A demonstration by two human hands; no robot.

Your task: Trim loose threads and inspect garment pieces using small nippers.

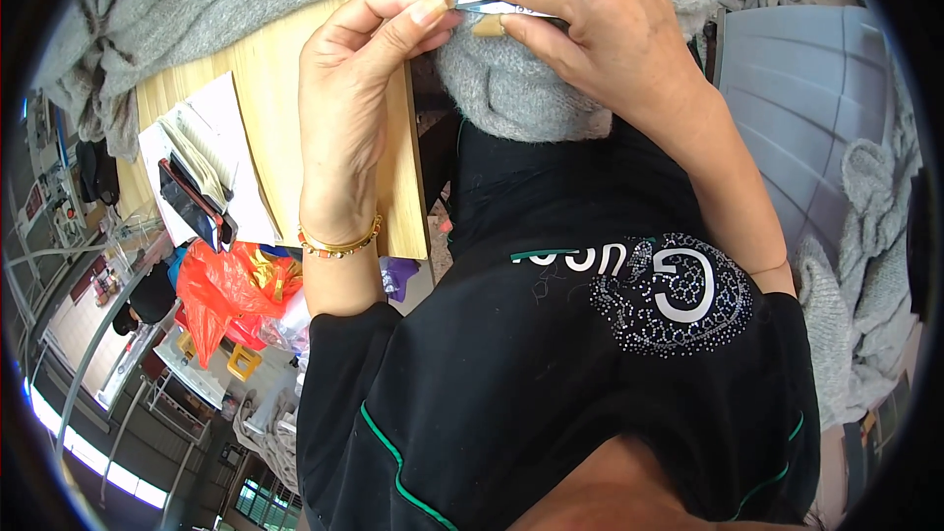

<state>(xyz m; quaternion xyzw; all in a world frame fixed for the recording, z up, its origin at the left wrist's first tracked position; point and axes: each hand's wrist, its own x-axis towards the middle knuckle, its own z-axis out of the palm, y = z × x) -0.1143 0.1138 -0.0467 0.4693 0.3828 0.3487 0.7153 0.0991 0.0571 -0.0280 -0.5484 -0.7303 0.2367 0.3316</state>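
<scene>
Near the top middle, my left hand [364, 59] is closed in a pinch, thumb against fingers. A tiny metallic bit shows at its fingertips, too small to name. My right hand [610, 25] is closed around slim, pale tweezers [501, 8] with a dark rear end. The tip points left and meets the left fingertips. Beneath and behind both hands lies grey fuzzy knit fabric [521, 88], part of it hanging over my lap. Whether the left fingers also grip the knit cannot be made out.
A light wooden tabletop [265, 49] extends left, bearing papers [241, 152] and a dark phone-like object [192, 202]. Red plastic bags [231, 285] sit below its edge. At right stand a grey-blue plastic bin [787, 88] and more grey knits [836, 305]. A yellow stool [244, 362] stands farther left.
</scene>
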